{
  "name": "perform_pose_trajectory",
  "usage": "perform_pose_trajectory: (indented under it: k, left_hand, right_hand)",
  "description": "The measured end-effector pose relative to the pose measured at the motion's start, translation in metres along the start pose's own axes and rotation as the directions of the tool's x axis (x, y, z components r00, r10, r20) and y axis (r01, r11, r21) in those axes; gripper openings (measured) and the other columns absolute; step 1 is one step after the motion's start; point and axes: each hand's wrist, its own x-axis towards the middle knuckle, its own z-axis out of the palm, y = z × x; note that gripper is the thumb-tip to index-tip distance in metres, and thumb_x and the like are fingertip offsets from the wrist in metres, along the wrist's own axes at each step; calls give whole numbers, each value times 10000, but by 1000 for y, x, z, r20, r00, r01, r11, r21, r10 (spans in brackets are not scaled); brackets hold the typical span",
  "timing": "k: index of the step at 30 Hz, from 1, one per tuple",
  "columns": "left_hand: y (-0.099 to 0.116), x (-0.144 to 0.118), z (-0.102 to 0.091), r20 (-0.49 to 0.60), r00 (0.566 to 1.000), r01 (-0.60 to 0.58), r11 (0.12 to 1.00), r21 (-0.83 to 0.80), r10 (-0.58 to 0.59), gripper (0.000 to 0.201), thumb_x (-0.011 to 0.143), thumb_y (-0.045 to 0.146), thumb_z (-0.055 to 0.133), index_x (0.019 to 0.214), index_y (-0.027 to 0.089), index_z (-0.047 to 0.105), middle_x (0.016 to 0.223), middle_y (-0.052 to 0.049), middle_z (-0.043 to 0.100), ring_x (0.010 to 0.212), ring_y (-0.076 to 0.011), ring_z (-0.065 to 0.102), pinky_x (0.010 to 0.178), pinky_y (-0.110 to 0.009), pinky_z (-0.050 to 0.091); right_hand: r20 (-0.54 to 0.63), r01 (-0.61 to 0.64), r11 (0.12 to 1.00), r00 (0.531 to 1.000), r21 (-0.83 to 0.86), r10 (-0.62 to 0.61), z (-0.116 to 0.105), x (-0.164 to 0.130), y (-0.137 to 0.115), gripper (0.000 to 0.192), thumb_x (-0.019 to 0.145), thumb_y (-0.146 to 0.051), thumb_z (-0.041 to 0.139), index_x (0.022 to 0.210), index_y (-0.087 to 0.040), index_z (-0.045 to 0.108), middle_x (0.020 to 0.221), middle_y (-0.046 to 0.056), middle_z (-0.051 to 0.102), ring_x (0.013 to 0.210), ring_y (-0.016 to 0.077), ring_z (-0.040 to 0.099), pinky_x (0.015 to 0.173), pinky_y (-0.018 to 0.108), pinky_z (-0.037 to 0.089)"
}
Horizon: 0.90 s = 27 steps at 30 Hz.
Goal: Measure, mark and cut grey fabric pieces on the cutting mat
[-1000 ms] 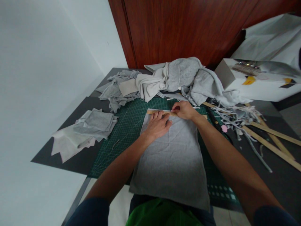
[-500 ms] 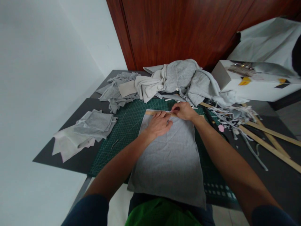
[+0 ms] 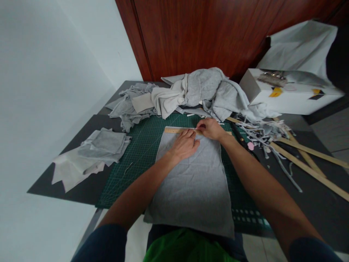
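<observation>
A grey cloth (image 3: 193, 189) is spread over the green cutting mat (image 3: 144, 142), its lower edge hanging past the table front. Across its far edge lies a wooden ruler (image 3: 172, 130). My left hand (image 3: 185, 143) lies flat on the cloth, fingers stretched onto the ruler. Just right of those fingertips, my right hand (image 3: 209, 128) is closed in a pinch at the ruler and the cloth's far edge. What the pinch holds is too small to make out.
Crumpled grey cloths (image 3: 204, 87) pile up at the back. Folded pieces (image 3: 109, 142) lie left. To the right are fabric strips (image 3: 269, 134), wooden sticks (image 3: 308, 169), black-handled scissors (image 3: 241, 138) and a pink piece (image 3: 251, 146). A white box (image 3: 294, 98) stands back right.
The view has shifted slightly, so everything appears a little further left. Both hands stay at the ruler, with the right hand's pinch slightly nearer the left fingertips.
</observation>
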Motion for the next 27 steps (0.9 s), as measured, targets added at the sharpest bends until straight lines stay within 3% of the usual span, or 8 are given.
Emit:
perform_pose_trajectory:
  k: [4,10,19,23,27]
  left_hand:
    - [4,0,0,-5,1000,23,999,-23,-23,387,1083,381,415,1259,140,662,1297,-126,663,1297,-267,542,1192,-410,403]
    - [11,-4,1,-26,998,53,998,20,-52,416,1064,404,459,1410,237,619,1409,-112,587,1338,-314,483,1170,-497,401]
    - [13,-1,7,-27,997,70,997,15,-70,452,1069,432,442,1417,209,625,1434,-144,566,1329,-339,479,1155,-541,382]
    - [13,-1,9,-34,999,31,999,-9,-31,439,1067,380,424,1428,201,599,1565,-105,521,1402,-324,431,1184,-550,350]
    - [14,0,8,-32,999,20,1000,-20,-20,407,1061,357,423,1403,219,595,1512,-74,593,1384,-302,453,1190,-546,338]
  right_hand:
    - [-7,-23,998,1000,-53,23,-4,-5,9,97,864,-169,720,862,-179,816,848,88,765,802,219,666,778,299,494]
    - [-29,10,997,1000,-71,-12,-2,-8,10,112,879,-169,699,870,-190,809,858,88,773,895,247,678,860,324,506]
    - [-34,-12,994,999,-107,9,-6,-15,20,152,853,-124,668,866,-188,804,851,88,767,893,249,666,853,323,501]
    - [-53,9,996,998,-87,-14,0,-14,17,147,884,-155,658,887,-187,802,892,94,783,929,256,670,895,340,499]
    - [-85,10,998,996,-63,-16,4,-17,15,143,896,-172,653,895,-194,794,896,92,781,934,259,673,889,344,506]
